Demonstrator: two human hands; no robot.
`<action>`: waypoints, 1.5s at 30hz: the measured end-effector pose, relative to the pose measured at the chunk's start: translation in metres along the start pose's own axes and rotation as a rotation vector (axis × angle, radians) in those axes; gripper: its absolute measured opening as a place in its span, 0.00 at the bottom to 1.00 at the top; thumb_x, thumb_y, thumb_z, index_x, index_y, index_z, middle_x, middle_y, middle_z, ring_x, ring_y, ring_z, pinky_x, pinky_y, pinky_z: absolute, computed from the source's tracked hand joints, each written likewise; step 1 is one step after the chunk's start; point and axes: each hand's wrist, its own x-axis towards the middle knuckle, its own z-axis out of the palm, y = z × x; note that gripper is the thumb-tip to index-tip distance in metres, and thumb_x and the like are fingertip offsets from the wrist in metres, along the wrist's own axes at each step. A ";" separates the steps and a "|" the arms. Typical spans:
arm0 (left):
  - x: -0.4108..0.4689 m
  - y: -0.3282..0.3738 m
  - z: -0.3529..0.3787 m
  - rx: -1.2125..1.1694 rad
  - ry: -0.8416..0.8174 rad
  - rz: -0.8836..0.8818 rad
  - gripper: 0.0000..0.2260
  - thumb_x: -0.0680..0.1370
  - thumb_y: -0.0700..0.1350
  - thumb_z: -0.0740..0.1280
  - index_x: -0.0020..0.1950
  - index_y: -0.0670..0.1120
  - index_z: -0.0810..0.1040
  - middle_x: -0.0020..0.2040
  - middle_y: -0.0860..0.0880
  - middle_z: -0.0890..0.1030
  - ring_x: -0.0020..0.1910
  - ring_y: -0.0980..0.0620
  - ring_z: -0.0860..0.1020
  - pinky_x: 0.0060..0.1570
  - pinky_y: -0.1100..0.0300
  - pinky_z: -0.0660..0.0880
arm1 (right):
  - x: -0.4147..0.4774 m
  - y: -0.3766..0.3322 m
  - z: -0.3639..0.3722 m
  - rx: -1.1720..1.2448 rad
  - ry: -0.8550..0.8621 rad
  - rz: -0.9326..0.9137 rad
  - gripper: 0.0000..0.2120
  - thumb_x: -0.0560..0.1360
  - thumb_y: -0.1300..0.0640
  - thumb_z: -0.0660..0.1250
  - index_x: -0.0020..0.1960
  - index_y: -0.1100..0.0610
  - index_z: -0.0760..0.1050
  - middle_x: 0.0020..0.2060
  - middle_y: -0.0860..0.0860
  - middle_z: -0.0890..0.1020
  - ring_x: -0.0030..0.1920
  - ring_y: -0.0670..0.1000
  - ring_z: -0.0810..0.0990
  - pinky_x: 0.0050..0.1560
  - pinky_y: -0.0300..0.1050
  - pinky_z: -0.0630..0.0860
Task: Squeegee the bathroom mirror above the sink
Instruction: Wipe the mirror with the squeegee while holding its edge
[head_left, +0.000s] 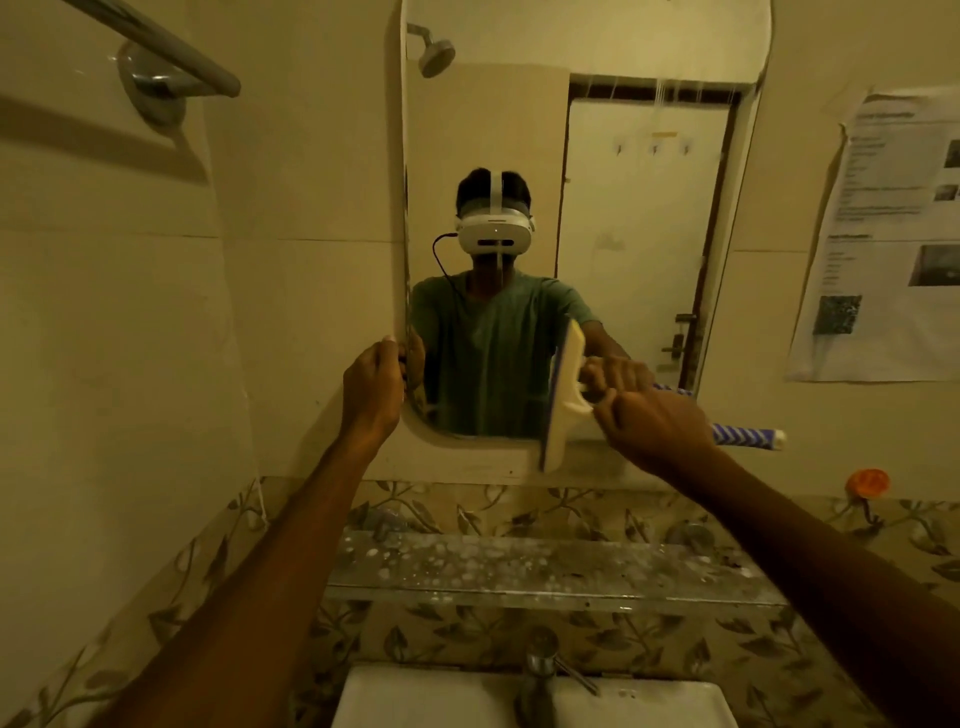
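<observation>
The tall mirror with rounded corners hangs on the wall above the sink. My right hand grips the blue-and-white striped handle of a squeegee. Its cream head stands nearly vertical against the lower part of the glass, right of centre, with its lower end past the mirror's bottom edge. My left hand holds the mirror's left edge low down, fingers curled around the rim. The glass reflects a person in a green shirt wearing a white headset.
A spotted glass shelf juts out below the mirror. A chrome tap stands on the sink. A grab bar is at the upper left, a paper notice on the right wall, an orange hook below it.
</observation>
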 end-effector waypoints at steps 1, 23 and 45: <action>0.000 0.000 -0.001 0.003 0.000 0.010 0.18 0.83 0.50 0.53 0.37 0.49 0.74 0.37 0.46 0.78 0.36 0.49 0.77 0.37 0.55 0.73 | -0.005 0.013 -0.002 -0.028 -0.002 0.042 0.20 0.81 0.46 0.49 0.32 0.50 0.63 0.26 0.45 0.67 0.23 0.44 0.67 0.23 0.38 0.58; 0.026 0.060 0.008 -0.091 0.185 -0.041 0.18 0.83 0.54 0.53 0.39 0.53 0.76 0.40 0.49 0.79 0.45 0.46 0.78 0.47 0.51 0.77 | 0.086 -0.073 -0.049 0.079 0.079 -0.178 0.23 0.80 0.42 0.50 0.63 0.53 0.74 0.59 0.54 0.76 0.58 0.55 0.74 0.59 0.55 0.71; 0.091 0.131 -0.004 -0.199 0.130 0.093 0.22 0.82 0.55 0.52 0.45 0.45 0.82 0.41 0.46 0.83 0.42 0.47 0.80 0.43 0.54 0.76 | 0.143 -0.109 -0.114 0.134 0.220 -0.209 0.25 0.81 0.43 0.50 0.36 0.56 0.76 0.30 0.51 0.77 0.31 0.50 0.77 0.41 0.47 0.78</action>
